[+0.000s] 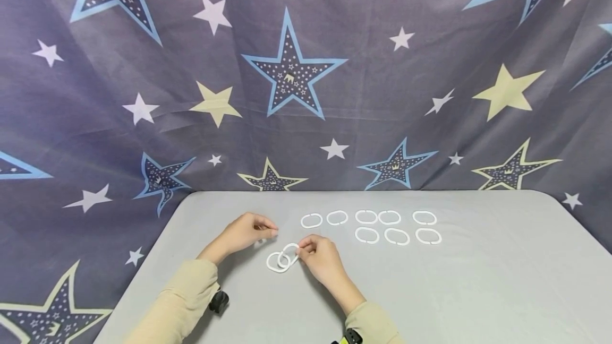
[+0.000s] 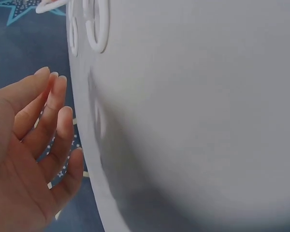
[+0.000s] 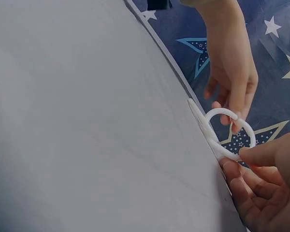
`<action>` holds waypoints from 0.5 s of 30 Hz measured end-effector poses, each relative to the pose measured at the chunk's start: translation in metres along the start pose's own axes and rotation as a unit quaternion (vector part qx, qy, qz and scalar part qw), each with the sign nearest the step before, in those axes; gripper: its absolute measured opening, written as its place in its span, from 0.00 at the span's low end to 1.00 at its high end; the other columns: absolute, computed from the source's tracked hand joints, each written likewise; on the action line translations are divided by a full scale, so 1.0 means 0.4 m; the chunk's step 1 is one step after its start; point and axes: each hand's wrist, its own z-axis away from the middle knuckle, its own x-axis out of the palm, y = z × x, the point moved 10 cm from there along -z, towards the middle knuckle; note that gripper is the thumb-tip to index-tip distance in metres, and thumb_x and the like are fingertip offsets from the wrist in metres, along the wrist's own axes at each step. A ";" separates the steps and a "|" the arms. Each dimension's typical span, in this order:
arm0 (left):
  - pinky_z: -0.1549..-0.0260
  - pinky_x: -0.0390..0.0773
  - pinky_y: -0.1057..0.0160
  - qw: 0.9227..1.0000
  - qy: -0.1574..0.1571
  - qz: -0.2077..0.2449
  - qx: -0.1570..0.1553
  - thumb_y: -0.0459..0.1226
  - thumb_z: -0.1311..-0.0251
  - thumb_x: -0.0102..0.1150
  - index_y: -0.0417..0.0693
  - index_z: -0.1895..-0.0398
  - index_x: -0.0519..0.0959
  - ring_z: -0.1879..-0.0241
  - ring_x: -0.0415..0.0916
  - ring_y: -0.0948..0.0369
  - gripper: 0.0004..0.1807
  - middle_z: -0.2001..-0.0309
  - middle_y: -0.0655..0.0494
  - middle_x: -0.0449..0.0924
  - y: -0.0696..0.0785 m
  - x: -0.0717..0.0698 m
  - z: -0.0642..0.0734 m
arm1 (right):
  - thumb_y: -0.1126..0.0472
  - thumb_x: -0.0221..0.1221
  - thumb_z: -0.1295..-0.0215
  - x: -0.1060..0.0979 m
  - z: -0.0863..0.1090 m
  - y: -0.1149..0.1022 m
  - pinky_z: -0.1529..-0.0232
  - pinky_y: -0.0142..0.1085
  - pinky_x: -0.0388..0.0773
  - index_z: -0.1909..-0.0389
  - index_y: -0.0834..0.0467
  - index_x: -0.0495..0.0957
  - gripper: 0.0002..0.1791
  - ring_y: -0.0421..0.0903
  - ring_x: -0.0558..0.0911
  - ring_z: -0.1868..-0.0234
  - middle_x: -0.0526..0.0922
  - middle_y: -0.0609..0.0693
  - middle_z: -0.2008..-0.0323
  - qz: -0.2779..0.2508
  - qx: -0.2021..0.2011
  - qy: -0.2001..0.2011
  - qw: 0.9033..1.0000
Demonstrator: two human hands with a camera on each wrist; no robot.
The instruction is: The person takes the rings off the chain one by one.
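Note:
Between finger and thumb, my right hand (image 1: 321, 260) pinches a white oval plastic link (image 1: 289, 245). This link is hooked through a second white link (image 1: 269, 263), which lies at the table's surface on its left. In the right wrist view the pinched link (image 3: 253, 137) stands tilted up, and a small gap shows in its loop. My left hand (image 1: 245, 232) hovers just up and left of the joined pair, fingers loosely bent. Nothing shows between its fingertips in the left wrist view, where the hand (image 2: 34, 150) is apart from the links (image 2: 104, 29).
Several loose white links lie in two rough rows toward the back of the table, among them a left one (image 1: 312, 227) and a lower right one (image 1: 428, 243). The grey tabletop (image 1: 478, 291) meets a star-patterned cloth (image 1: 363, 94) behind it.

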 end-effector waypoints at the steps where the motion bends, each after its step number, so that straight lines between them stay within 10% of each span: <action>1: 0.69 0.76 0.63 1.000 -0.001 -0.004 0.002 0.40 0.38 0.65 0.43 0.58 0.86 0.71 0.79 0.57 0.11 0.69 0.57 0.84 0.001 0.000 0.009 | 0.72 0.65 0.43 -0.001 0.000 0.000 0.79 0.27 0.72 0.70 0.68 0.80 0.03 0.39 0.78 0.80 0.82 0.52 0.79 0.002 0.000 0.001 1.000; 15: 0.70 0.71 0.64 0.997 -0.029 -0.069 0.026 0.43 0.42 0.69 0.58 0.67 0.85 0.72 0.71 0.66 0.02 0.73 0.68 0.77 0.048 0.052 0.100 | 0.72 0.65 0.43 0.000 0.000 0.002 0.78 0.28 0.73 0.70 0.68 0.80 0.03 0.40 0.79 0.80 0.82 0.51 0.79 0.002 0.000 0.002 1.000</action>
